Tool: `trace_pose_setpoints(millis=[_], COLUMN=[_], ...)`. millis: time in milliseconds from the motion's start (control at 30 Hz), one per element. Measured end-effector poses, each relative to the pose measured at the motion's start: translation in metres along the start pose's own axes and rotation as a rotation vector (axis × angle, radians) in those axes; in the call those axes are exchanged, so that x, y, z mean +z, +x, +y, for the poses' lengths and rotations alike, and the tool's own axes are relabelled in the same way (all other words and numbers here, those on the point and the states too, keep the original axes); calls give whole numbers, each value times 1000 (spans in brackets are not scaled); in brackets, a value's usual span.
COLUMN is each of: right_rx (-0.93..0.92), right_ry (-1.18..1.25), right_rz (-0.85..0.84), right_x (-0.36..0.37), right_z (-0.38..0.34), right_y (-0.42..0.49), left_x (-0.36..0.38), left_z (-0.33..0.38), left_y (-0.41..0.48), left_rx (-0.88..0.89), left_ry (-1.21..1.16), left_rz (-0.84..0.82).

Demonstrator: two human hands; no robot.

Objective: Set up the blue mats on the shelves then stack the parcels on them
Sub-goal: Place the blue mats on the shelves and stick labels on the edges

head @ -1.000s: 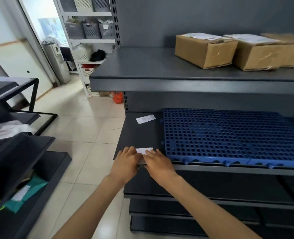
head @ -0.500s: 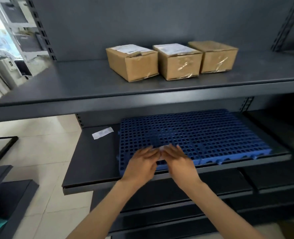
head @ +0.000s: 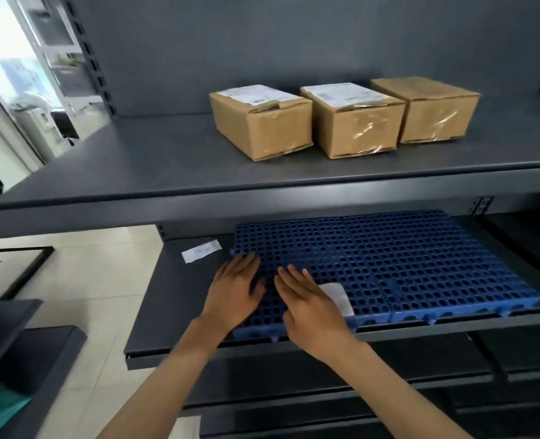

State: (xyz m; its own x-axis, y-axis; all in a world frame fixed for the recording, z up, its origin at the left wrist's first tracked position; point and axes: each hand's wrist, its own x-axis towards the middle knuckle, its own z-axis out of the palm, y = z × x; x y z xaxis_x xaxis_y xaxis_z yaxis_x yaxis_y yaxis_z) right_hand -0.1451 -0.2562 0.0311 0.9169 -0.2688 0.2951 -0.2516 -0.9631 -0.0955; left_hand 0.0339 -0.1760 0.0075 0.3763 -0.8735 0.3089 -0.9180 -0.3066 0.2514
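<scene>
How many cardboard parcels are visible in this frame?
3, all in a row on the upper shelf: left parcel, middle parcel, right parcel. More may sit out of frame.

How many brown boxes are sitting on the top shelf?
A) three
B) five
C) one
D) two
A, since the left box, the middle box and the right box stand in a row on the upper shelf, and no other boxes show.
</scene>
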Motion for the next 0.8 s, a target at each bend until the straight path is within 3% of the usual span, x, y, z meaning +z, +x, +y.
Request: trace_pose_setpoints(millis=[133,300,567,800], right_rx=[-26,-8,51,48], right_ry=[65,76,96,-52], right_rz=[10,4,-92,-87], right_x=[12,31,79,101], right_z=[-43,-92,-149,-184], right_y=[38,69,65,29], left_x=[-11,-6,-32,-42], left_z=[-83,-136,-121,-118], left_y=[21,10,-108,-184], left_rx=[-255,-281,-4,6], left_ry=[67,91,-87,-53], left_rz=[-217,-389,-30,-32])
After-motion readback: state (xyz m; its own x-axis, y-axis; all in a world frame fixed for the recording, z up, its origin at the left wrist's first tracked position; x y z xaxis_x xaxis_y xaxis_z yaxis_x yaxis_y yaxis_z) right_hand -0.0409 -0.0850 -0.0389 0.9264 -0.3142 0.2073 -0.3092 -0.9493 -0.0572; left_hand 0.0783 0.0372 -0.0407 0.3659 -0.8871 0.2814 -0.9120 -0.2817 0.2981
